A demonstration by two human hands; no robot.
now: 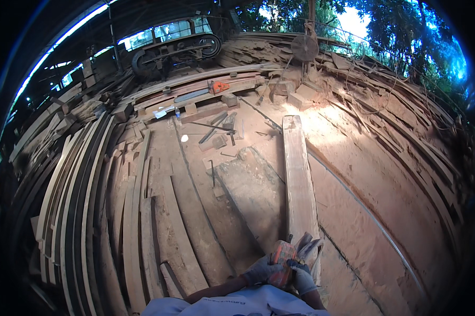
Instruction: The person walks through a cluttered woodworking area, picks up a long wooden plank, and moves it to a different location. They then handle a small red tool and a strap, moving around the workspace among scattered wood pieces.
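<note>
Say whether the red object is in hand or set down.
In hand: the gloved left hand grips the red object, with the right hand beside it. Whether it also touches the plank, I cannot tell.

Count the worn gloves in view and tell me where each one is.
2: one grey glove at the red object's left side, and a second glove at its right. Parts of both may be hidden; no other worn glove shows.
</note>
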